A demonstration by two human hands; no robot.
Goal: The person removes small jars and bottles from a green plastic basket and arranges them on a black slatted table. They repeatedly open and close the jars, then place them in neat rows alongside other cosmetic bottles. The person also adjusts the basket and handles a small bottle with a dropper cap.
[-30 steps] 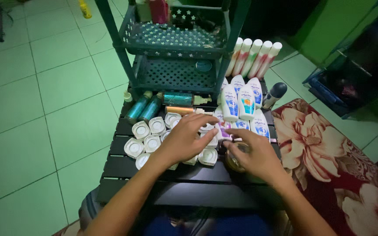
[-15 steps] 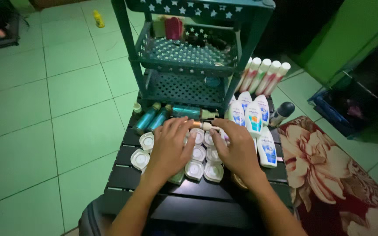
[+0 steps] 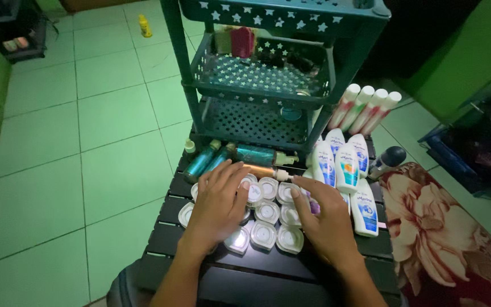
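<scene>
The dark slatted tabletop (image 3: 268, 270) stands on a green tiled floor (image 3: 86, 148), with a teal tiered rack (image 3: 262, 74) at its far edge. White bottles (image 3: 345, 167) stand right of the rack's foot. The step in hand appears to be grouping the white lidded cups (image 3: 268, 210) at the tabletop's centre. The left hand (image 3: 217, 207) lies flat on them, grip wide, holding nothing. The right hand (image 3: 325, 222) likewise rests open. Any lift calls for closing the fingers on one cup.

rack (image 3: 268, 85) blocks beyond; bottles (image 3: 345, 165) crowd right.
</scene>
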